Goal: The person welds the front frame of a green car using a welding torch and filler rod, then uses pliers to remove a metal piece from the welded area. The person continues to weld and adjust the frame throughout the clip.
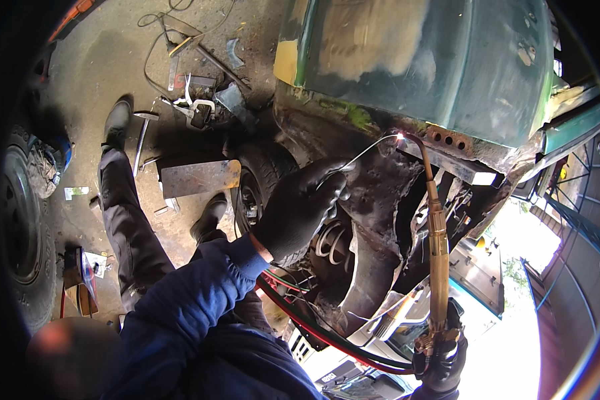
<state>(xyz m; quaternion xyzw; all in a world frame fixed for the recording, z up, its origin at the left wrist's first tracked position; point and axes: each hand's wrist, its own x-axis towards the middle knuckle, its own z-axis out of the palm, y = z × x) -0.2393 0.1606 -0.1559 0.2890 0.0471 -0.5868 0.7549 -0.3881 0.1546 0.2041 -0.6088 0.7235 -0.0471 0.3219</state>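
My left hand (300, 213), in a black glove with a blue sleeve, pinches a thin metal filler rod (367, 150). The rod reaches up and right to a bright glowing spot (400, 137) on the rusty lower edge of a green vehicle body (447, 60). My right hand (441, 363), also in a black glove, grips the handle of a long brass gas torch (437, 247) at the lower right. The torch's curved tip points at the same glowing spot. Red and dark hoses (327, 337) run from the torch handle leftward under my left arm.
My legs in dark trousers and black shoes (117, 123) stretch over the concrete floor. A flat metal plate (197, 177), clamps (193, 110) and scraps lie there. A vehicle wheel (253, 193) sits below the body. A large tyre (23, 227) stands at the left.
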